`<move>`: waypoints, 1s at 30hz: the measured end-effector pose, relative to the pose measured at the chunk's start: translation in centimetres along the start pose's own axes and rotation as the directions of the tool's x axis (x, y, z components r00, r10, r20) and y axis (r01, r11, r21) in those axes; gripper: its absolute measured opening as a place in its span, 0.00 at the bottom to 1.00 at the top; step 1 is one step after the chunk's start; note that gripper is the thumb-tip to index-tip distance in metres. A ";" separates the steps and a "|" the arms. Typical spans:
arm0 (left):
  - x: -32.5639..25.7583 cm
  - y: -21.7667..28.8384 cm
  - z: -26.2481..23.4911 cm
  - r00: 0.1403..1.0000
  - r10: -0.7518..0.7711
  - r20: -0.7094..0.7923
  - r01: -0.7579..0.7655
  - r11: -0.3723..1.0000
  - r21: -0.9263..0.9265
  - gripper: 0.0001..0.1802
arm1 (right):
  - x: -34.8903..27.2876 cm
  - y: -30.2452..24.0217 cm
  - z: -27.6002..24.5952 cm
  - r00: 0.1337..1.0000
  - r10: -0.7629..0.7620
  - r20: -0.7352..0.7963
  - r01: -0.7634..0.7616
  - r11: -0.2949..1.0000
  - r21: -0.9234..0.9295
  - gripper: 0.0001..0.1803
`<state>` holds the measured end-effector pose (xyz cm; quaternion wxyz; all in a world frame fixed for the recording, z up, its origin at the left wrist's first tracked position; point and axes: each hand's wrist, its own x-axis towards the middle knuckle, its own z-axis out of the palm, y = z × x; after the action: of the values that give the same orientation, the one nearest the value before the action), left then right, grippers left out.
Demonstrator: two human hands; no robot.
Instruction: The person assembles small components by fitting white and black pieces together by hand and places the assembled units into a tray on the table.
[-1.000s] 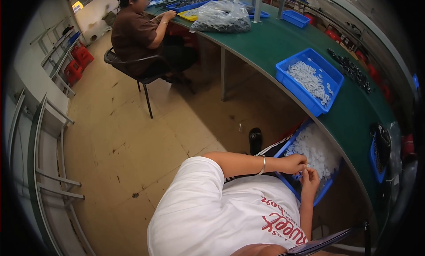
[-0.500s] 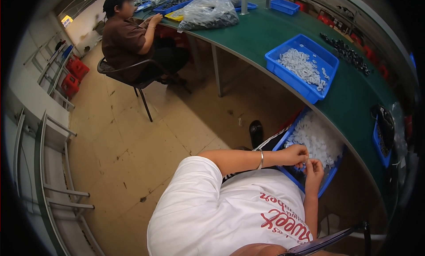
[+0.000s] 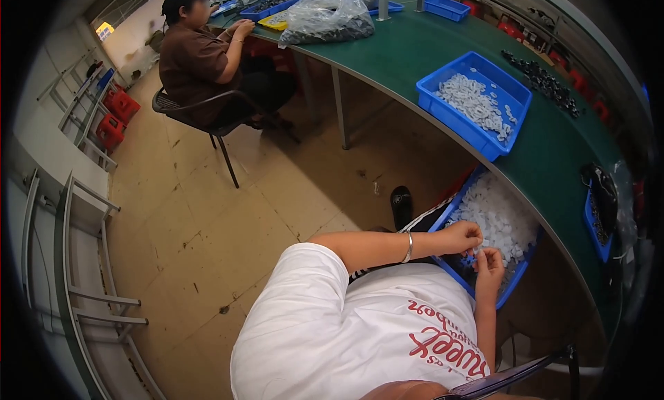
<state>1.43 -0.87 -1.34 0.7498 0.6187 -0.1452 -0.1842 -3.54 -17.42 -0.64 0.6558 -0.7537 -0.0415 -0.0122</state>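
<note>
A blue tray [image 3: 513,279] heaped with small white plastic parts [image 3: 498,216] rests on my lap under the edge of the green table [image 3: 553,158]. My left hand [image 3: 462,237], with a thin bracelet on the wrist, hovers over the tray's near side, fingers pinched on a small white part. Right beside it is my right hand [image 3: 490,265], its fingers closed on a small white part too. The fingertips of both hands meet above the tray.
A second blue tray [image 3: 449,106] of white parts sits on the table, with dark parts [image 3: 546,82] beyond it and a clear bag [image 3: 325,16] of dark parts farther off. Another person [image 3: 200,61] sits on a chair at the far end. Metal racks [image 3: 62,261] line the left.
My head has turned, so the table and the seated person have shifted in view. Both hands stay over the lap tray, fingers working close together.
</note>
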 end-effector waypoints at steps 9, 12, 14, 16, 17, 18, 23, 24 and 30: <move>0.3 -0.8 0.1 1.000 0.026 0.007 -0.026 0.998 -0.051 0.07 | -0.1 0.2 0.2 1.000 -0.013 -0.001 0.013 1.000 -0.014 0.03; 0.2 -0.7 0.0 1.000 0.026 0.010 -0.026 0.999 -0.045 0.06 | -0.1 0.3 0.2 1.000 -0.016 -0.001 0.016 1.000 -0.021 0.04; 0.2 -0.6 0.0 1.000 0.007 0.013 -0.006 0.998 -0.061 0.06 | -0.1 0.4 0.2 1.000 -0.013 -0.003 0.012 1.000 -0.026 0.04; 0.2 -0.5 0.0 1.000 -0.013 0.013 0.014 0.997 -0.077 0.06 | -0.1 0.3 0.3 1.000 -0.022 -0.003 0.022 1.000 -0.022 0.04; 0.2 -0.4 0.1 1.000 -0.025 0.017 0.026 0.996 -0.085 0.05 | -0.1 0.3 0.3 1.000 -0.019 -0.002 0.019 1.000 -0.022 0.04; 0.1 -0.4 0.1 0.999 -0.036 0.020 0.038 0.995 -0.094 0.05 | -0.1 0.2 0.3 1.000 -0.022 -0.004 0.022 0.999 -0.027 0.04; 0.0 -0.1 0.0 0.999 -0.038 0.031 0.041 0.995 -0.092 0.05 | 0.0 0.4 0.3 1.000 -0.022 -0.002 0.021 1.000 -0.022 0.04; 0.0 -0.2 0.0 0.999 -0.039 0.033 0.041 0.996 -0.084 0.06 | 0.0 0.4 0.4 1.000 -0.021 -0.004 0.021 1.000 -0.018 0.04; 0.0 -0.4 0.0 0.999 -0.031 0.035 0.033 0.997 -0.064 0.05 | 0.0 0.8 0.3 1.000 -0.021 -0.004 0.021 1.000 -0.009 0.04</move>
<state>1.42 -0.97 -1.70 0.7638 0.5931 -0.1418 -0.2113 -3.53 -17.21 -1.51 0.6524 -0.7560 -0.0478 -0.0208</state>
